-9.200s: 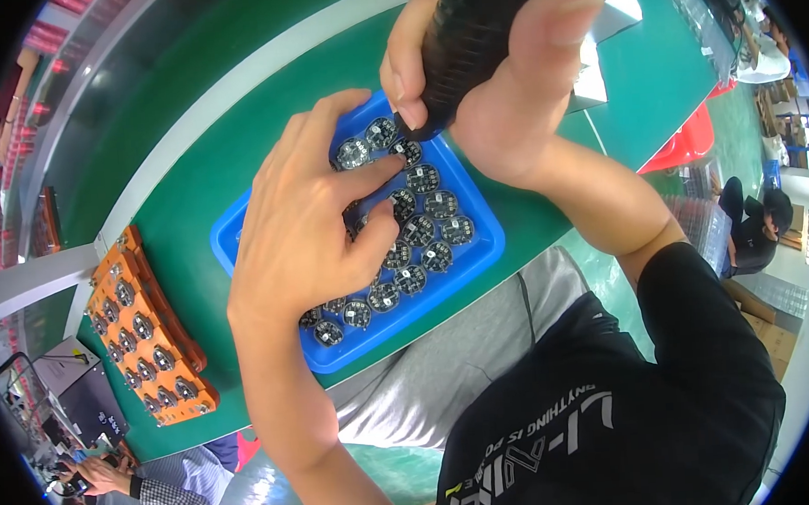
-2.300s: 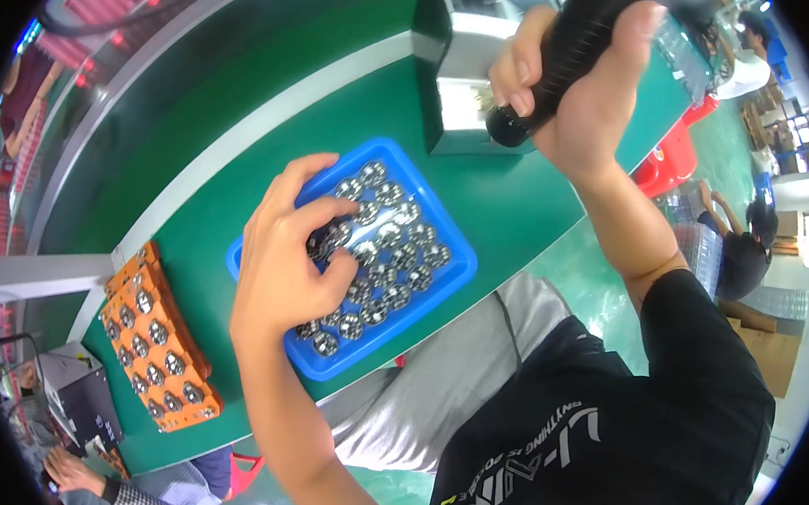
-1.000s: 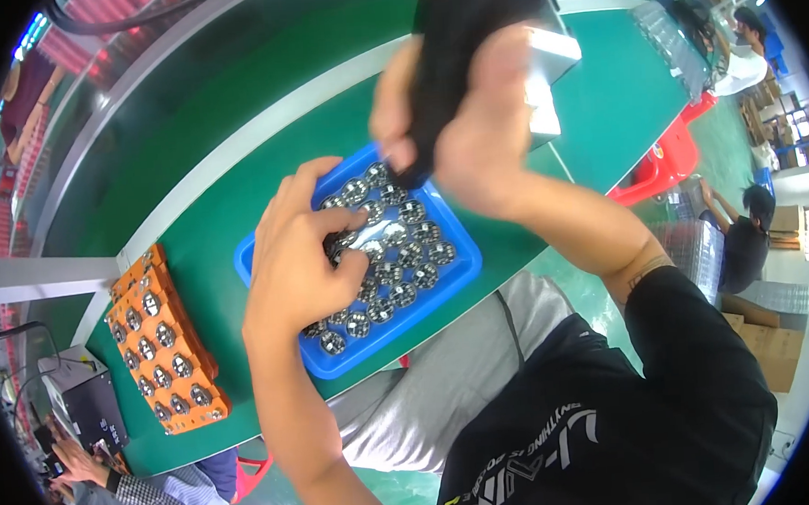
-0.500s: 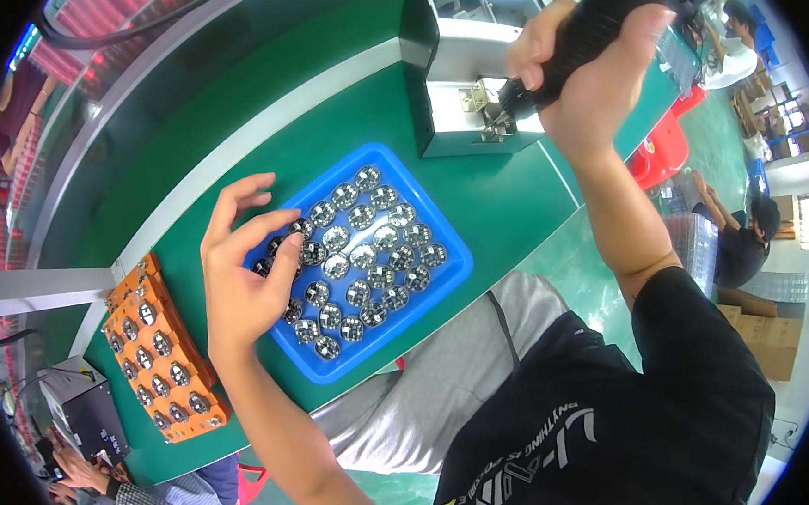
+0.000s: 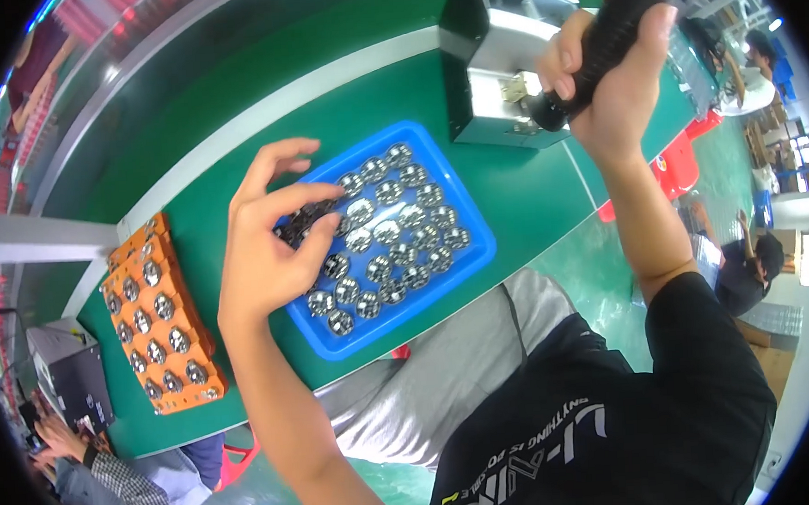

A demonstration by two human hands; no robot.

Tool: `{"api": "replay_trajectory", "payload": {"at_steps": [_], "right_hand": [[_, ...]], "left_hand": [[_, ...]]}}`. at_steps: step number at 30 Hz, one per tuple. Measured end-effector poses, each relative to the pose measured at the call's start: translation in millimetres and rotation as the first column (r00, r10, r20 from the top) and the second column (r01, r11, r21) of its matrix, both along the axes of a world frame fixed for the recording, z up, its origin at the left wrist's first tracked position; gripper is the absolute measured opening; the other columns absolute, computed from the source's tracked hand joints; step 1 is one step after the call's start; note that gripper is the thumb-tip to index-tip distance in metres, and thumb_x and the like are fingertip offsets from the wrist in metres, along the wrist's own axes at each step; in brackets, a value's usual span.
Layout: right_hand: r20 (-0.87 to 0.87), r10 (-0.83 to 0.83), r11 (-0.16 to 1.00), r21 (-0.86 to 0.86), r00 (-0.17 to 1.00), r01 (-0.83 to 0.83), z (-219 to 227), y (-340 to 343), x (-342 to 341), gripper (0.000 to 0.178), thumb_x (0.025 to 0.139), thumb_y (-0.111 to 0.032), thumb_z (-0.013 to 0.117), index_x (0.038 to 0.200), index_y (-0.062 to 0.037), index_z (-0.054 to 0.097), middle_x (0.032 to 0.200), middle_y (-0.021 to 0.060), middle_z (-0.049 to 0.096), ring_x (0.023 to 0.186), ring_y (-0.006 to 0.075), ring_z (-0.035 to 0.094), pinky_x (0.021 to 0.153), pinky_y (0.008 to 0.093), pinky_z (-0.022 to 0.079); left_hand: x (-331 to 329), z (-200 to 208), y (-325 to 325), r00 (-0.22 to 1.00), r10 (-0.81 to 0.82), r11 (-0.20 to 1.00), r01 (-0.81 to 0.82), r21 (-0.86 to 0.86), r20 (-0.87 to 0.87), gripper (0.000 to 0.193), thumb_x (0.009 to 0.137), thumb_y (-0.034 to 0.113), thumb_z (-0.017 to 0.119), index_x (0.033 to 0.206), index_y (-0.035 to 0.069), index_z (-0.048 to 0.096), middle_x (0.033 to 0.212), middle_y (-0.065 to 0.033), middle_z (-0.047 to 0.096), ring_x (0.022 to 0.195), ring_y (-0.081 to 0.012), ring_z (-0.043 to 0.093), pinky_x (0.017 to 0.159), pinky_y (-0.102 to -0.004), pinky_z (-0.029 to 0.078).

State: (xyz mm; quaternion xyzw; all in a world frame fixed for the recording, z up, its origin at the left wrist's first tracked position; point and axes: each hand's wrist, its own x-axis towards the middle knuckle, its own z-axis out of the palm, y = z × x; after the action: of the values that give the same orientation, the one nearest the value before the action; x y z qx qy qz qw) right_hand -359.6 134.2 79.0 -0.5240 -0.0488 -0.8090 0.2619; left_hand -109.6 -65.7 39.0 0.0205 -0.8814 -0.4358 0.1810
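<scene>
My left hand is over the left side of a blue tray, thumb and index finger closed around one of the shiny round metal parts. Several more of these silver, segmented parts lie spread over the tray floor. Some at the tray's left are hidden by my fingers. Higher up on the right, my right hand grips a black cylindrical power screwdriver. Its lower end meets the front of a grey and white bench machine, and its tip cannot be made out.
To the left an orange stepped rack holds several similar round parts. Behind it stands a dark box-shaped device, with a co-worker's hands beside it. The green table has a pale raised rail along its back. Red stools stand at right.
The whole view has shifted, moving tray, rack and machine in the picture. My left hand stays at the same tray corner; the screwdriver's lower end has shifted slightly at the machine.
</scene>
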Motion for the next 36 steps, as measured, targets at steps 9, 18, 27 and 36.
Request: {"api": "replay_trajectory", "payload": {"at_steps": [9, 18, 27, 36], "right_hand": [[-0.345, -0.484, 0.678, 0.432, 0.804, 0.594, -10.1, -46.9, 93.2, 0.092, 0.094, -0.08, 0.045, 0.137, -0.0001, 0.035, 0.066, 0.0159, 0.061, 0.048, 0.019, 0.055, 0.049, 0.03, 0.046], [-0.293, -0.632, 0.434, 0.634, 0.718, 0.641, -23.8, -65.8, 127.3, 0.087, 0.096, -0.066, 0.061, 0.133, 0.0095, 0.039, 0.069, 0.0131, 0.063, 0.049, 0.0139, 0.054, 0.047, 0.0248, 0.043], [-0.182, -0.507, 0.66, 0.546, 0.842, 0.515, -47.9, -89.7, 119.8, 0.03, 0.102, -0.024, 0.07, 0.112, -0.0037, 0.051, 0.072, 0.003, 0.06, 0.052, 0.0077, 0.056, 0.044, 0.0226, 0.043], [-0.222, -0.489, 0.652, 0.549, 0.843, 0.523, -49.6, -90.7, 118.0, 0.033, 0.097, -0.016, 0.074, 0.119, -0.0032, 0.053, 0.08, 0.0005, 0.062, 0.053, 0.0044, 0.054, 0.046, 0.0207, 0.043]], "left_hand": [[5.8, -1.4, 0.0, 0.998, -0.05, 0.995, 0.052, -0.086, 0.031, 0.031, 0.063, 0.003, 0.072, 0.093, 0.003, 0.08, 0.133, -0.0154, 0.062, 0.121, -0.0366, 0.058, 0.101, -0.0445, 0.05], [3.8, -6.6, 6.1, 0.999, -0.019, 0.986, 0.025, -0.163, 0.036, 0.031, 0.06, 0.013, 0.071, 0.087, 0.003, 0.082, 0.131, -0.0157, 0.064, 0.114, -0.0339, 0.059, 0.1, -0.042, 0.049], [3.7, -7.1, 7.7, 0.999, -0.008, 0.987, 0.013, -0.161, 0.035, 0.027, 0.061, 0.014, 0.072, 0.084, 0.003, 0.082, 0.128, -0.0111, 0.065, 0.107, -0.0317, 0.061, 0.097, -0.0422, 0.05], [3.8, -3.9, 10.7, 0.995, 0.009, 0.981, 0.01, -0.195, 0.097, 0.025, 0.061, 0.014, 0.073, 0.082, 0.004, 0.081, 0.127, -0.0098, 0.064, 0.104, -0.0304, 0.061, 0.094, -0.0414, 0.049]]}}
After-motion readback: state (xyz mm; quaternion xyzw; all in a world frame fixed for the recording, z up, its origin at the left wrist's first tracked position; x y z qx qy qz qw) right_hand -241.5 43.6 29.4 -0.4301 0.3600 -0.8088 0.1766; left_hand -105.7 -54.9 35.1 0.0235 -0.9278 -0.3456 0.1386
